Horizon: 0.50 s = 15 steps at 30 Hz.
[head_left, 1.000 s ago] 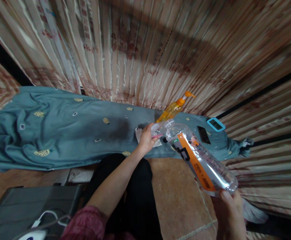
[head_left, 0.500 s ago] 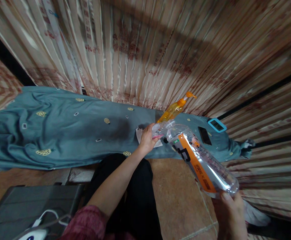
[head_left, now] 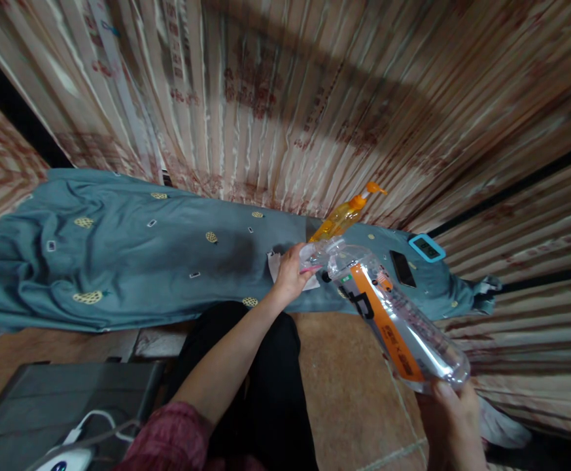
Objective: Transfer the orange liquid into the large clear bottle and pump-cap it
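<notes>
My right hand (head_left: 452, 412) grips the base of a large clear plastic bottle (head_left: 397, 320) with an orange and grey label. The bottle is tilted, its neck lower in the hand's reach toward the left and close to a small clear plastic container (head_left: 316, 254). Closed around that container is my left hand (head_left: 290, 271), above the cloth-covered surface; a bit of pink shows beside the fingers. Whether the two mouths touch, I cannot tell. Just behind them stands an amber pump bottle (head_left: 339, 219) with an orange pump head. White paper (head_left: 274, 263) lies partly under my left hand.
A green cloth (head_left: 133, 261) with pineapple prints covers the long surface. On its right part lie a dark phone (head_left: 403, 268) and a blue-framed digital clock (head_left: 427, 248). Patterned curtains (head_left: 275, 118) hang behind. A grey box (head_left: 118, 386) with a white cable stands at lower left.
Both hands keep hold of their bottle and container in almost the same position. The whole view has shifted very slightly.
</notes>
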Available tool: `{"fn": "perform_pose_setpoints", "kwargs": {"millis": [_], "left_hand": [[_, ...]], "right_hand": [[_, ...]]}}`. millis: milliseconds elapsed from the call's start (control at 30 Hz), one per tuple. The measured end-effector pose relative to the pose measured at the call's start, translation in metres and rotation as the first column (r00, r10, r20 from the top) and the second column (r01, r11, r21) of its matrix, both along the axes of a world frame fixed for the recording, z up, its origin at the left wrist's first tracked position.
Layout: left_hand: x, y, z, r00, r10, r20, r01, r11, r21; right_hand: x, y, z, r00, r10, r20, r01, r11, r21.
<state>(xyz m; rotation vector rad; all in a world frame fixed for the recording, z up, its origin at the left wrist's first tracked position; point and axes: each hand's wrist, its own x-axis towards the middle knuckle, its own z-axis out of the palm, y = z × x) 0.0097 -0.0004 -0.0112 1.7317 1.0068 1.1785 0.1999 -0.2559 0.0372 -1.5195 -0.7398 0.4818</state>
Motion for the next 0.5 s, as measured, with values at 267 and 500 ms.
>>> {"fn": "perform_pose_setpoints", "kwargs": {"millis": [267,500], "left_hand": [[0.0007,0.0001,-0.0006,1.000,0.008,0.030,-0.009,1.000,0.007],[-0.0001,-0.0012,0.0031,1.000,-0.001,0.010,0.001,1.000,-0.009]], "right_hand": [[-0.0053,-0.0010,-0.0019,0.999,-0.051,-0.002,0.051,0.999,0.013],[-0.0073,-0.0030,0.0023,1.000,-0.013,0.004,0.013,1.000,0.009]]}}
